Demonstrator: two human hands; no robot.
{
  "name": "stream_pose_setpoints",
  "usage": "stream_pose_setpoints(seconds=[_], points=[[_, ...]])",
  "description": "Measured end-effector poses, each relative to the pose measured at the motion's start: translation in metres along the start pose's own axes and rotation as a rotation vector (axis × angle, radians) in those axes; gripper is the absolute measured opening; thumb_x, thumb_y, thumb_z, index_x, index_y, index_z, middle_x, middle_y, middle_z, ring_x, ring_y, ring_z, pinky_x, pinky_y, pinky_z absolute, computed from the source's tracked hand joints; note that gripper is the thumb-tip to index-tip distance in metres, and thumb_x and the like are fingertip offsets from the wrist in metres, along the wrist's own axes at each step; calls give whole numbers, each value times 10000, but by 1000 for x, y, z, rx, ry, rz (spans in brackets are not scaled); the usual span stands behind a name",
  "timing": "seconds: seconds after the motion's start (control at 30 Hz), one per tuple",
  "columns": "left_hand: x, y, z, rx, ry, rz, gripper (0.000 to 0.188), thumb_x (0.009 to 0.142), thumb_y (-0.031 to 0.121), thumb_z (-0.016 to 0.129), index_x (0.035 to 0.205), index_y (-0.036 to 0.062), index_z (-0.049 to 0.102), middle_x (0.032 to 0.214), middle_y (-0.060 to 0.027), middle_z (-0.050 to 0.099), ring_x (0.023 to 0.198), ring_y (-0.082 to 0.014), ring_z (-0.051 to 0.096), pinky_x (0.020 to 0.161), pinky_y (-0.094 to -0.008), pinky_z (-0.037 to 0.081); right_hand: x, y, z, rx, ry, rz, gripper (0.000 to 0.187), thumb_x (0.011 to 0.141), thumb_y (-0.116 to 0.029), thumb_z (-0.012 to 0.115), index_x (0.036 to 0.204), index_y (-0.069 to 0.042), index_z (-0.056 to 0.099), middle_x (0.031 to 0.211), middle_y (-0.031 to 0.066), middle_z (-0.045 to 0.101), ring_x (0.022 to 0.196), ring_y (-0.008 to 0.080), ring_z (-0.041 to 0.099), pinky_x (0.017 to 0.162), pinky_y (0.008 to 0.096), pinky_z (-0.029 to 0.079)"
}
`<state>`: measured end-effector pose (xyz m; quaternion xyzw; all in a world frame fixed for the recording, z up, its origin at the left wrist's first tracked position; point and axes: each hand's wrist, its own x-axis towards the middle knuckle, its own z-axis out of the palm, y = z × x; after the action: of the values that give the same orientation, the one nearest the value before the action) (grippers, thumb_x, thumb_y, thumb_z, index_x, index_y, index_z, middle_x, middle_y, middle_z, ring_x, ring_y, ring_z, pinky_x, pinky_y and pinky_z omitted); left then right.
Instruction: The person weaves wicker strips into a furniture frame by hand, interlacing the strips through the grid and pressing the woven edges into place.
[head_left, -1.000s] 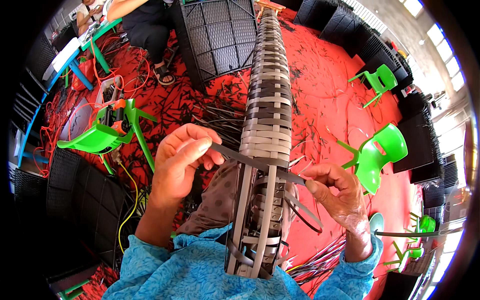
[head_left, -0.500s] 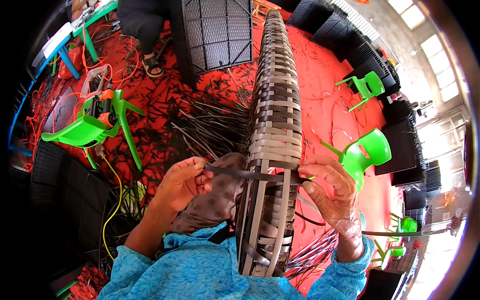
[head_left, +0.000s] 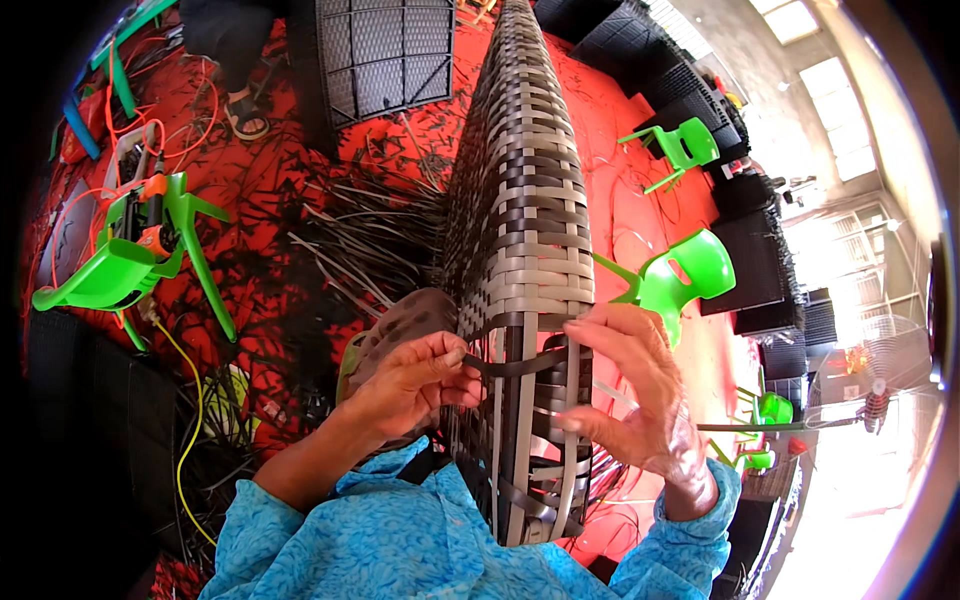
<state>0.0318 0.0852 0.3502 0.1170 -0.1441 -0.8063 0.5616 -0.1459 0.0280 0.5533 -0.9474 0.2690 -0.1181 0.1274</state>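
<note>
L hand [head_left: 415, 378] pinching dark strip [head_left: 510, 364], R hand [head_left: 625, 385] at woven frame [head_left: 520, 210] edge

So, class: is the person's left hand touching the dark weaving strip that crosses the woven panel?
Touching. The head view shows the left hand pinching the end of the dark strip between thumb and fingers, with no gap, beside the woven panel.

Woven panel [head_left: 525, 230] stands upright at centre, left hand [head_left: 410, 385] on its left side, right hand [head_left: 625, 390] on its right. Loose strips [head_left: 370, 255] lie on the floor [head_left: 270, 180] left of it. Overturned chairs: one far left [head_left: 120, 265], one right [head_left: 675, 275]; grid panel [head_left: 385, 45] behind.
</note>
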Motion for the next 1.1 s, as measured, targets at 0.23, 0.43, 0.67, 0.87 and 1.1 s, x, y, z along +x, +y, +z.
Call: stream_pose_setpoints(seconds=[0.23, 0.43, 0.67, 0.87, 1.1], points=[[23, -17, 12, -65, -116, -46, 173, 932, 203, 530, 1004, 45, 529, 937, -86, 613, 840, -180, 639, 791, -327, 531, -20, 13, -6, 111, 40, 240, 616, 632, -115, 781, 1192, -66, 530, 1157, 142, 493, 1094, 306, 495, 933, 398, 401], [45, -29, 25, -88, -95, -143, 161, 936, 191, 522, 1009, 49, 529, 926, -83, 604, 842, -198, 640, 789, -341, 526, -37, 33, -25, 81, 36, 292, 546, 686, -207, 770, 1164, -52, 556, 1143, 138, 507, 1078, 293, 515, 912, 378, 416], [66, -52, 37, -142, -99, -144, 148, 941, 187, 511, 995, 50, 526, 922, -83, 606, 857, -214, 636, 820, -358, 515, -54, 50, -35, 31, 102, 380, 492, 770, -313, 722, 1146, -38, 563, 1103, 146, 521, 1012, 265, 565, 848, 353, 466], [70, -48, 27, -159, -66, -128, 132, 947, 184, 497, 986, 58, 508, 896, -82, 617, 862, -217, 636, 810, -369, 515, -66, 61, -32, 12, 151, 399, 469, 743, -260, 747, 1119, -35, 579, 1091, 135, 528, 1012, 260, 559, 844, 352, 471], [61, -29, 42, -21, -143, 12, 111, 956, 163, 470, 972, 54, 488, 944, -94, 595, 847, -202, 625, 783, -347, 507, -37, 42, -40, -193, 99, 146, 455, 717, -236, 744, 1093, -22, 603, 1068, 136, 580, 1054, 339, 531, 897, 441, 429]])
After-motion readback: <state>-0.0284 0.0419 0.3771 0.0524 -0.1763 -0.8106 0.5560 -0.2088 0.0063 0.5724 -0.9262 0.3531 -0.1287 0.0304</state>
